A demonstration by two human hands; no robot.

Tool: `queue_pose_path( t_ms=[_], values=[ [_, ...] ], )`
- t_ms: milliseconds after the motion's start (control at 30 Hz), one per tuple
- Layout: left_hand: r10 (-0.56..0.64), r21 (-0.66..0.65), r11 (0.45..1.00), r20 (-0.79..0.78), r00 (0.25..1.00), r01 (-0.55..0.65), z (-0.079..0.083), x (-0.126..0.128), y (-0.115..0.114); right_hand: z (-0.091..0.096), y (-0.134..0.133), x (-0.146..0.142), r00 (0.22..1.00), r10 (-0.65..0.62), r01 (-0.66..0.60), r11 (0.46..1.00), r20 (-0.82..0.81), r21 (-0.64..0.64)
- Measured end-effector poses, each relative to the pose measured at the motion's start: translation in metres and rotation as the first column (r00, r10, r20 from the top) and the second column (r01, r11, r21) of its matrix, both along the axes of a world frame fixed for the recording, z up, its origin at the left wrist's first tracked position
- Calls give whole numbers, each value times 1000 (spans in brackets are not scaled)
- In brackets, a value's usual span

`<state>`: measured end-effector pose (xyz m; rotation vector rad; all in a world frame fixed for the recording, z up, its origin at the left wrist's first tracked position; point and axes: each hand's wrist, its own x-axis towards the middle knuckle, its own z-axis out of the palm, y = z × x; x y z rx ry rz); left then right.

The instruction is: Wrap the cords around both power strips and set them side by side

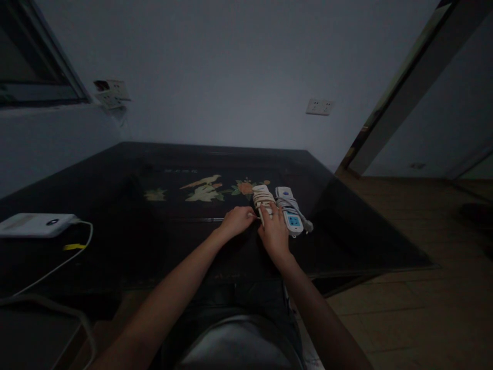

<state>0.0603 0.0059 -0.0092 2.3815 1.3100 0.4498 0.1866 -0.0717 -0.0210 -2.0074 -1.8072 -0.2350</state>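
Observation:
A white power strip [262, 191] lies on the dark table with its cream cord [264, 199] wound round it in several turns. My right hand [275, 234] rests over the near end of this strip, its fingers curled on the strip and the cord. Just to the left, my left hand [238, 220] is closed in a pinch on a short stretch of the cord by the strip's side. Beside my right hand lies a second power strip [295, 221] with blue sockets; its grey cord [288, 204] is wrapped round it and the plug [308, 225] sticks out to the right.
The dark table [185, 246] bears a bird-and-flower picture [204, 192]. At its left lie a white power bank [38, 225] with a white cable [91, 234] and a yellow strip [74, 246]. Wall sockets [319, 107] are behind; a wooden floor [408, 308] is at right.

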Motion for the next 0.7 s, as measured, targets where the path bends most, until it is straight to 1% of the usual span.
queue_pose_path(
  t_ms=[167,500,600,700],
  values=[
    [-5,33,999,92,996,2,-5,0,2,0,-3,1,1000,7,-7,1000,-3,28],
    [-19,68,998,190,982,6,-26,11,6,1,-13,-3,1000,-22,22,998,-1,59],
    [-25,60,998,202,979,13,-26,13,3,0,-15,-5,999,-44,44,997,-10,56],
    [-22,42,999,189,982,14,-21,13,-2,1,-16,-6,998,-55,55,997,-10,53]
  ],
)
